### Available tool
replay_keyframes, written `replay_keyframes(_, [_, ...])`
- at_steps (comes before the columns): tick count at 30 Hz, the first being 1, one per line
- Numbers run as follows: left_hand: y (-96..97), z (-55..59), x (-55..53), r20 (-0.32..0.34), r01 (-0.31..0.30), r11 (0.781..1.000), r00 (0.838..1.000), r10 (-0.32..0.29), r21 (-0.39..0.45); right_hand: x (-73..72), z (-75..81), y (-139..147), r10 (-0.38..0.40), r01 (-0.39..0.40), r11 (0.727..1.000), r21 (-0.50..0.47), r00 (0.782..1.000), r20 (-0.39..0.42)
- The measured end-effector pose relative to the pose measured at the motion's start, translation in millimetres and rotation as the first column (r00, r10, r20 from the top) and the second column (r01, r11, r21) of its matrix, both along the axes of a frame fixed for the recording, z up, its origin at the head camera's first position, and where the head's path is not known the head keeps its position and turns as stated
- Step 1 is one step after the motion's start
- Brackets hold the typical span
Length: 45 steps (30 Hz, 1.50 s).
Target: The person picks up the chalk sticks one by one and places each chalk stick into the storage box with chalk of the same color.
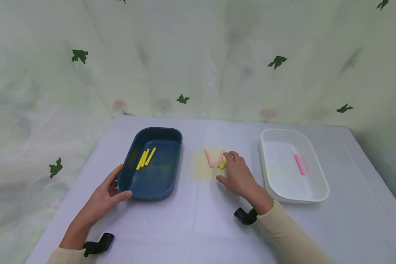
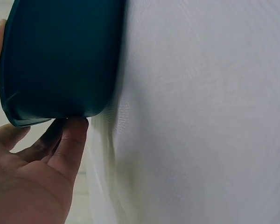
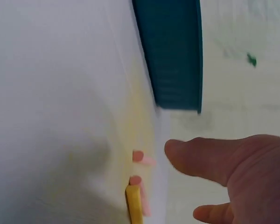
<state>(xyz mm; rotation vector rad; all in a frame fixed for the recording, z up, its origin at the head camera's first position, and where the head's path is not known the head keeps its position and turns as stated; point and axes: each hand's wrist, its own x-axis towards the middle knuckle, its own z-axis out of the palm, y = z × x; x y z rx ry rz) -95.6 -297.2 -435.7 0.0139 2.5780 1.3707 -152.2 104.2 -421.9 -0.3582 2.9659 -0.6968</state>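
Left hand point(image 1: 103, 200), thumb and fingers gripping near-left corner of blue tray point(image 1: 158, 181); right hand point(image 1: 240, 176), thumb and fingers spread; white tray point(image 1: 283, 187), right of that hand, one bright pink stick point(image 1: 299, 164) inside; yellow stick point(image 1: 223, 165), just by right fingertips; two pale pink sticks point(image 1: 209, 158), one beside it; three yellow sticks point(image 1: 150, 156), inside blue tray, beyond left hand

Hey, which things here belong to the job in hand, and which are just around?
Apparently in the job:
blue tray, held by the left hand
yellow sticks
pink sticks, two near the right hand
white tray

Just around:
backdrop
tablecloth
black wrist devices
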Motion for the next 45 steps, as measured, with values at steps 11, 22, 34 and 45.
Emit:
replay_keyframes(11, [-0.7,2.7,-6.0,0.001,0.006,1.000,1.000,-0.006,-0.014,-32.2,-4.3,4.3,-0.170,0.161,0.983,0.087,0.979,0.115])
replay_keyframes(22, [-2.5,-0.5,0.4,0.044,-0.010,0.997,0.999,0.014,-0.078,-33.9,-22.1,-0.3,-0.212,0.193,0.970,0.151,0.970,0.121])
replay_keyframes(34, [0.8,-1.5,0.2,0.032,-0.006,0.999,0.999,0.007,-0.034,-36.3,-23.6,4.9,-0.249,0.230,0.962,0.147,0.960,0.126])
replay_keyframes(45, [1.6,-0.3,-1.2,0.018,-0.005,1.000,1.000,0.006,-0.024,-41.5,-29.4,8.5,-0.252,0.241,0.965,0.099,0.960,0.123])
